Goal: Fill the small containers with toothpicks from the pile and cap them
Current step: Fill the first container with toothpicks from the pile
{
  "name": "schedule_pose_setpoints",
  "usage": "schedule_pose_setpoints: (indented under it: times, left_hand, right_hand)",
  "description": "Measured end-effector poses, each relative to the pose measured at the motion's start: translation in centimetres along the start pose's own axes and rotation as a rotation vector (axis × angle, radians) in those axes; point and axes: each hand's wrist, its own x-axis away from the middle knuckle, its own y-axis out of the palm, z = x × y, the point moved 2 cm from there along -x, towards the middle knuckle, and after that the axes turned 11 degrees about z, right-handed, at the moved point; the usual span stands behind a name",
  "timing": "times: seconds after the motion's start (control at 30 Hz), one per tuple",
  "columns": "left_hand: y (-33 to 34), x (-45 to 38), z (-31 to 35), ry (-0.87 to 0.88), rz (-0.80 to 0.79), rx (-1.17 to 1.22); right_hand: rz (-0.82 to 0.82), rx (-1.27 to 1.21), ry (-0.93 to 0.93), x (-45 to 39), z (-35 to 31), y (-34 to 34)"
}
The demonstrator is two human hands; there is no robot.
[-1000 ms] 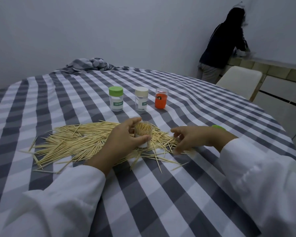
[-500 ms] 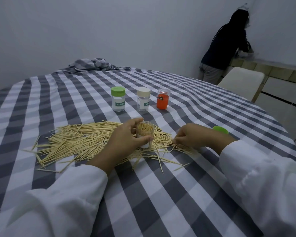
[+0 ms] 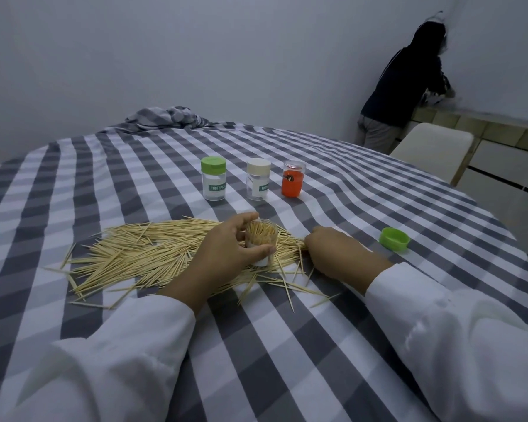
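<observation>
A wide pile of toothpicks [image 3: 141,254] lies on the grey-and-white checked tablecloth [image 3: 287,345]. My left hand [image 3: 229,251] grips a small clear container [image 3: 261,239] that stands upright on the pile, packed with toothpicks and uncapped. My right hand [image 3: 336,254] rests at the pile's right edge with fingers curled onto the toothpicks; what they hold is hidden. A loose green cap [image 3: 394,239] lies to its right. Behind stand a green-capped container [image 3: 213,182], a cream-capped container [image 3: 258,183] and an orange container [image 3: 293,178].
A white chair [image 3: 433,147] stands at the table's far right. A person in dark clothes [image 3: 409,86] leans on a ledge by the back wall. The tablecloth is bunched up [image 3: 168,117] at the far edge.
My right hand slid left and closed its fingers down onto the pile's right edge, uncovering the green cap. My left hand kept holding the container in place.
</observation>
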Motion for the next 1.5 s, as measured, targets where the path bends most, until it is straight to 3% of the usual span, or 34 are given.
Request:
schedule_pose_setpoints:
  times: [0.23, 0.6, 0.93, 1.0, 1.07, 1.17, 1.27, 1.5]
  left_hand:
    - [-0.2, -0.1, 0.1, -0.017, 0.018, 0.028]
    - [-0.1, -0.2, -0.1, -0.035, 0.030, 0.065]
    - [0.2, -0.5, -0.2, -0.012, 0.009, 0.044]
    - [0.3, -0.5, -0.2, -0.010, 0.008, 0.049]
    - [0.4, -0.5, -0.2, -0.004, 0.011, 0.047]
    - [0.2, -0.6, -0.1, 0.009, 0.020, 0.038]
    - [0.1, -0.6, -0.1, 0.017, 0.020, 0.031]
    - [0.2, -0.5, -0.3, 0.017, 0.021, 0.032]
  right_hand:
    - [0.019, -0.205, 0.111, -0.5, 0.7, -1.9]
    - [0.187, -1.353, 0.284, -0.6, -0.9, -2.0]
    - [0.491, -1.920, 0.281, -0.4, -2.1, -3.0]
    - [0.488, -1.931, 0.240, -0.1, -2.7, -3.2]
    - [0.471, -1.782, 0.210, 0.1, -3.3, -3.0]
    - [0.359, -1.523, 0.211, 0.3, -4.0, -2.5]
    - [0.242, -1.461, 0.230, 0.7, -4.3, -2.2]
    - [0.431, -1.502, 0.264, 0.9, -3.9, -2.7]
